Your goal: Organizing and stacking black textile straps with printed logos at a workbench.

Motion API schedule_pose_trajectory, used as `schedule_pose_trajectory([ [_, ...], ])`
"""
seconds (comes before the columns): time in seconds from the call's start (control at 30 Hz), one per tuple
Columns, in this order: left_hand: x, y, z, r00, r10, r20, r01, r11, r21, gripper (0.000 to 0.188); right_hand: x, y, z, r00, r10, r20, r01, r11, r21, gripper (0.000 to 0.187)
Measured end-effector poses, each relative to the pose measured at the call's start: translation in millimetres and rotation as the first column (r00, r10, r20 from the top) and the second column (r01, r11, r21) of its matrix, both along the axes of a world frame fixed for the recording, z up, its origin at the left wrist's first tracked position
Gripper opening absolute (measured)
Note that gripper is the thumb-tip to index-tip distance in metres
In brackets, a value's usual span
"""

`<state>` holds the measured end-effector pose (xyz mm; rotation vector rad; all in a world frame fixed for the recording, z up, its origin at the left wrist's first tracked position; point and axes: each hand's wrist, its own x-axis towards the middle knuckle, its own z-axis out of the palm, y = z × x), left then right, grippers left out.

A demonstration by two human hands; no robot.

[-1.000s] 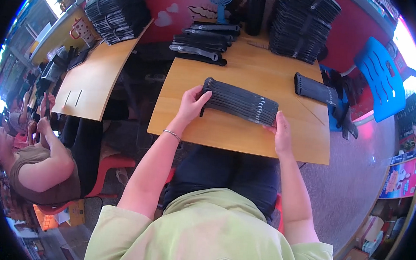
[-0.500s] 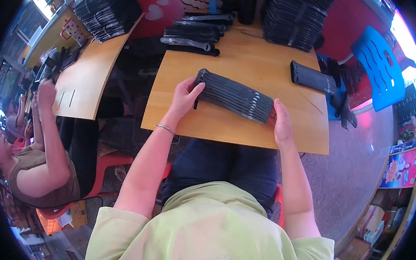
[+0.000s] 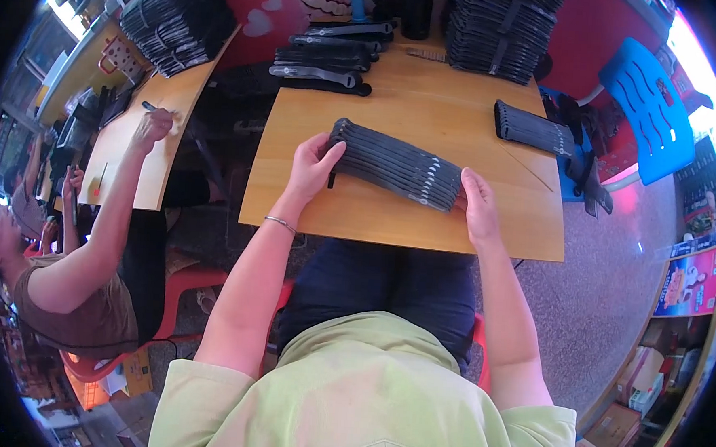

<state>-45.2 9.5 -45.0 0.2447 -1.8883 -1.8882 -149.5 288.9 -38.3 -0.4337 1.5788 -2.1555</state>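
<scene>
A bundle of dark, strap-like fabric strips [image 3: 393,167], lined up side by side with pale marks near one end, is held just above the wooden table [image 3: 294,200]. My left hand [image 3: 312,164] grips its left end, thumb on top. At the right end, my right hand [image 3: 477,201] holds the edge with its thumb in front; its other fingers are partly hidden behind the bundle. A short black end hangs down beside my left fingers. Farther right lies a similar dark bundle [image 3: 533,129], with a thin stick [image 3: 528,168] below it.
Loose dark straps [image 3: 322,57] lie at the table's far left, and a tall dark stack [image 3: 502,29] stands at the far right. A blue chair [image 3: 647,113] is off to the right. On the left, a co-worker's hand [image 3: 154,126] holds a dark object over another table [image 3: 126,171].
The bundle and both my hands shift slightly left in the picture, as the whole view does a little. The co-worker's hand has moved right, over the other table.
</scene>
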Motion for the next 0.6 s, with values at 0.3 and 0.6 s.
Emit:
schedule_pose_trajectory([
  [0.3, -0.5, -0.5, 1.7, 1.000, 0.004, 0.007, -0.003, 1.000, -0.017, 0.020, -4.2, 2.5, -3.4, 1.000, 0.025, 0.005, -0.025, 0.999, 0.022, 0.029],
  [0.6, 0.7, 1.3, 2.4, 1.000, 0.026, 0.015, -0.026, 1.000, -0.015, 0.018, 1.0, 1.9, 8.6, 0.996, 0.084, -0.008, -0.084, 0.996, -0.003, 0.025],
])
